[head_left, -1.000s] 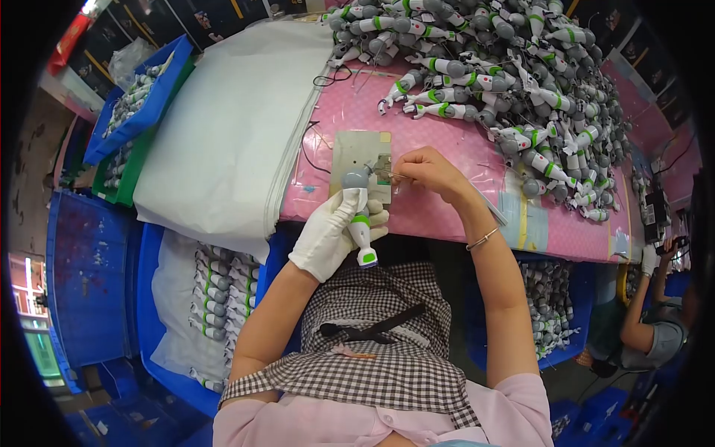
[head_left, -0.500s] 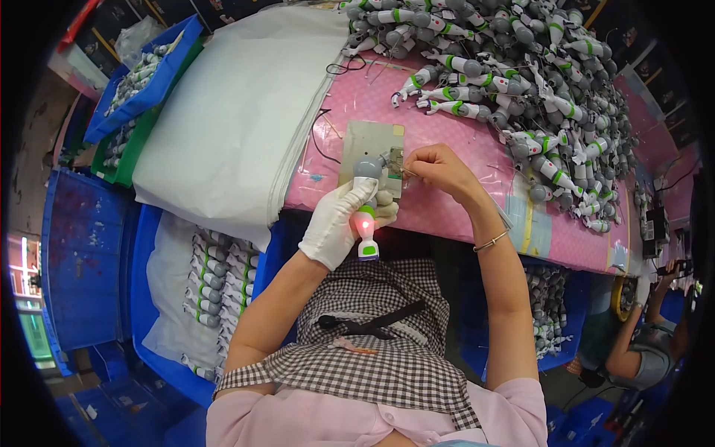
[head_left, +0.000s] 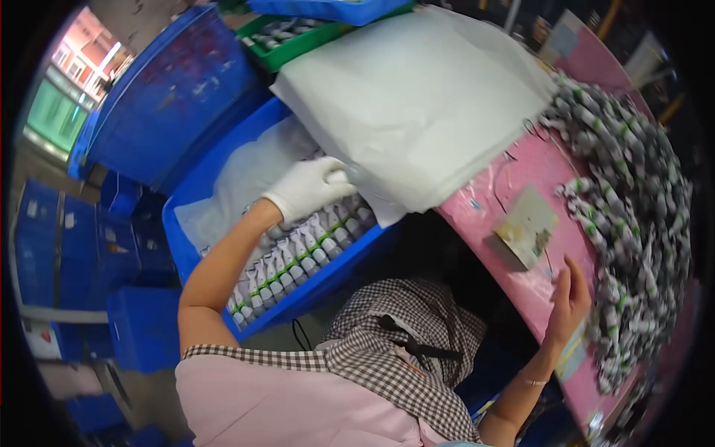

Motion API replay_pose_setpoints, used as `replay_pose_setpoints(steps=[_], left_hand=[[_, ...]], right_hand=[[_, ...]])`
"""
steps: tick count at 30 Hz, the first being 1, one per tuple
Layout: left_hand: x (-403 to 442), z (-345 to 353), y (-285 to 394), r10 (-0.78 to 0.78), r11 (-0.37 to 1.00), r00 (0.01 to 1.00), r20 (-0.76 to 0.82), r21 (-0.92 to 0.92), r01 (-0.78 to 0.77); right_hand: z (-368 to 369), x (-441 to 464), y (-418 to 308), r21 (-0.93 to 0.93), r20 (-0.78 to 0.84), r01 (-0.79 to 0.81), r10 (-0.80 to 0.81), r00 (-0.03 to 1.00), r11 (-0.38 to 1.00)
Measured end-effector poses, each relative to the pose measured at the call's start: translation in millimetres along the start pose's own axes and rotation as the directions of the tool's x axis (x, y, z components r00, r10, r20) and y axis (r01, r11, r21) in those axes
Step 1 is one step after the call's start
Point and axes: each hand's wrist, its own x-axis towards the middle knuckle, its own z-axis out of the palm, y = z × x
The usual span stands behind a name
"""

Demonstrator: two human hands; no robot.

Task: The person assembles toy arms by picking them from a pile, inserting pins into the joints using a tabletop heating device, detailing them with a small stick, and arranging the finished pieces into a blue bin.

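My left hand point(head_left: 313, 188), in a white glove, is over the blue bin point(head_left: 173, 237). Its fingers curl round a toy arm point(head_left: 339, 177), of which only a pale bit shows between thumb and fingers; the rest is hidden. Beneath the hand lie rows of white toy arms point(head_left: 287, 261) with green bands and grey ends. My bare right hand point(head_left: 569, 302) hovers near the pink table's edge with fingers stretched out and nothing in them. A pale block-shaped fixture point(head_left: 524, 223) sits on the table just beyond those fingers.
A heap of toy arms point(head_left: 633, 201) covers the right side of the pink table point(head_left: 477, 195). White sheets point(head_left: 417, 97) drape over its left part, overhanging the bin. Behind the bin stand a large blue container point(head_left: 186, 97) and a green tray point(head_left: 298, 51).
My left hand has carried the toy arm from the fixture leftward to the bin. My right hand has come away from the fixture and opened. The view has turned left.
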Motion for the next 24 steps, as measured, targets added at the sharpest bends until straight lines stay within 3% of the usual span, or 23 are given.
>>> replay_pose_setpoints(steps=[1,2,4,6,8,10,12,14,15,18,20,21,22,23,24], left_hand=[[2.8,-17.0,-37.9,-0.044,0.956,0.994,-0.099,0.284,0.071],[11.4,-28.2,-79.0,-0.064,0.830,0.979,-0.195,0.534,0.160],[42.1,-44.9,-151.9,-0.264,0.650,0.949,-0.172,0.695,0.307],[68.7,-46.1,-177.2,-0.277,0.660,0.932,-0.235,0.658,0.363],[101.5,-43.9,-181.5,-0.325,0.701,0.921,-0.213,0.600,0.386],[155.0,-20.0,-227.0,-0.126,0.692,0.982,-0.140,0.697,0.188],[193.7,8.1,-245.0,-0.060,0.433,0.980,-0.189,0.880,0.196],[223.7,30.0,-265.3,0.191,0.398,0.949,-0.250,0.904,0.158],[227.4,27.3,-268.5,0.337,0.426,0.920,-0.198,0.904,0.039],[233.6,29.1,-272.8,0.389,0.410,0.857,-0.338,0.896,0.167],[228.9,31.8,-281.9,0.473,0.473,0.795,-0.379,0.871,0.133],[229.0,31.6,-279.9,0.272,0.761,0.837,-0.474,0.638,0.114],[227.3,31.1,-278.5,0.049,0.942,0.875,-0.481,0.314,0.120],[220.7,28.5,-280.9,0.250,0.895,0.846,-0.470,0.446,-0.017],[219.1,30.5,-281.7,0.252,0.896,0.843,-0.475,0.443,-0.018]], right_hand=[[4.8,-5.5,14.1,0.022,-0.084,-0.017,0.019,0.996,1.000],[7.6,-9.6,32.9,0.061,-0.115,-0.040,0.047,0.992,0.997],[18.7,-18.0,56.3,0.152,-0.175,-0.080,0.106,0.979,0.985],[33.7,-24.0,71.4,0.203,-0.189,-0.079,0.118,0.975,0.976],[46.9,-24.5,83.7,-0.001,-0.384,0.098,-0.091,0.919,0.995],[49.2,-26.4,73.5,0.020,-0.360,0.070,-0.058,0.931,0.997],[48.8,-26.9,71.9,0.039,-0.340,0.039,-0.023,0.940,0.998],[47.1,-27.4,79.8,0.039,-0.343,0.058,-0.041,0.938,0.998],[49.3,-27.2,79.7,0.014,-0.369,0.063,-0.053,0.928,0.998],[51.5,-27.8,77.3,-0.069,-0.342,0.133,-0.149,0.928,0.989],[53.2,-28.4,73.0,-0.049,-0.351,0.118,-0.127,0.928,0.992],[53.4,-28.6,72.3,-0.098,-0.340,0.112,-0.139,0.930,0.989],[53.2,-28.9,72.3,-0.147,-0.327,0.106,-0.149,0.933,0.983],[52.2,-30.0,74.5,-0.148,-0.333,0.108,-0.153,0.930,0.983],[50.4,-30.7,78.7,-0.144,-0.336,0.087,-0.131,0.933,0.986]])
